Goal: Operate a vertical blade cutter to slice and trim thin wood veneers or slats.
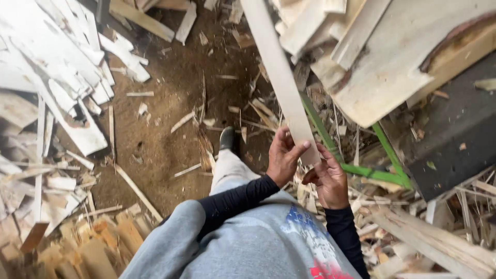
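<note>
Wood: pale, thin strip (281,77), long and flat, held up over the floor
Strip position: near end at the hands, far end running up and left out of the top edge, tilted
Left hand (283,155): at the left edge of the strip's near end, thumb laid across its face, fingers (276,138) curled round the edge, pinching the wood
Right hand (329,182): just under the strip's lower end, touching its bottom corner, fingers bent loosely; how firmly closed cannot be told
Sleeves: black, long, reaching both wrists
Clothing: grey top (243,248) with a red, white and blue print, light trousers, one dark shoe (228,139) planted on the ground
Floor (170,103): brown sawdust and dirt, littered with splinters and slivers
Left side: heap of whitish offcuts (57,77), boards lying at all angles
Lower left: stack of tan blocks (98,248)
Upper right: wide pale boards (392,62) overlapping, one with a dark bark edge
Right: dark flat machine surface (454,139) on a green metal frame (372,173), just beyond the right hand
Lower right: more rough planks and shavings (439,243)
</note>
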